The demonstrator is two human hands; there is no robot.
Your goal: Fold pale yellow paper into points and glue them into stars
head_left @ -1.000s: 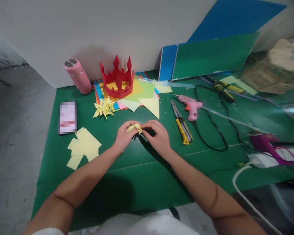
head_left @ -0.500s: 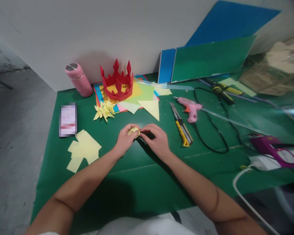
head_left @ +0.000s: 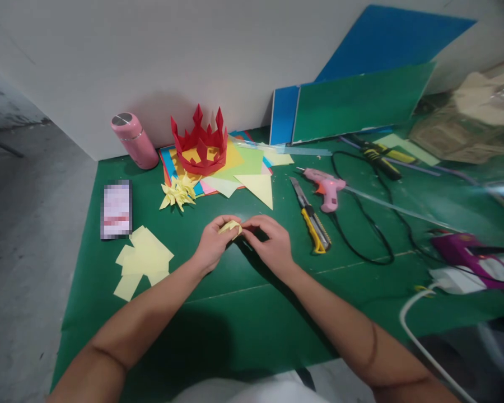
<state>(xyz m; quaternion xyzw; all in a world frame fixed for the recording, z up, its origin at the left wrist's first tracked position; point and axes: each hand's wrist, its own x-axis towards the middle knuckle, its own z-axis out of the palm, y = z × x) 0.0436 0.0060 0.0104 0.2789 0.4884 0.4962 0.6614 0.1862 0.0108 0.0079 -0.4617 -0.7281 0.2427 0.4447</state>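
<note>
Over the middle of the green table, a small folded piece of yellow paper [head_left: 231, 226] is held between both hands. My left hand [head_left: 215, 242] is closed around it, thumb on top. The fingertips of my right hand [head_left: 271, 239] pinch its right end; that end is mostly hidden by the fingers. To the left lie loose yellow paper pieces [head_left: 145, 254]. Beyond my left hand rests a cluster of folded yellow paper petals [head_left: 178, 193]. Behind the cluster, a red paper crown [head_left: 201, 148] stands on coloured sheets [head_left: 252, 159].
A yellow utility knife [head_left: 311, 218] with its blade out and a pink glue gun [head_left: 327, 187] lie right of my hands. Black cable loops behind them to the right. A pink bottle [head_left: 136, 143] and a phone [head_left: 116, 210] stand at the left; boards [head_left: 361, 103] lean against the wall.
The hands stay almost in place, both still on the yellow paper, which shows slightly more above the left thumb. The whole view has shifted slightly.
</note>
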